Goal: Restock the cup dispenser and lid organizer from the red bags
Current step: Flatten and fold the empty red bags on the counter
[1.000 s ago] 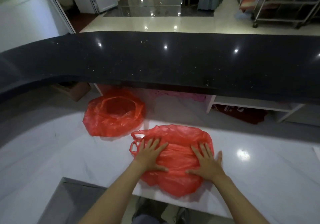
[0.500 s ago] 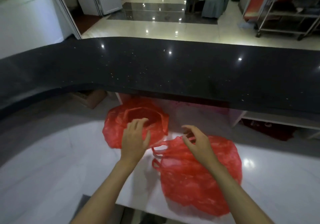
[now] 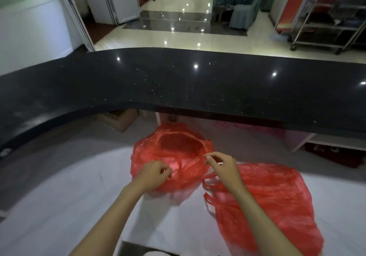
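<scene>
Both hands worked at the mouth of the rounded red bag [image 3: 170, 156], which sat on the white lower counter [image 3: 59, 196] just below the black upper ledge [image 3: 178, 85]. The left hand [image 3: 153, 174] pinched the near rim; the right hand [image 3: 222, 167] had its fingers curled at the right rim, though contact with the plastic could not be confirmed. This placement probably served to spread the opening for access. The bag was thin, translucent and crinkled — its contents could not be identified. A second, flattened red bag [image 3: 273, 202] lay just beside it, to the right.
</scene>
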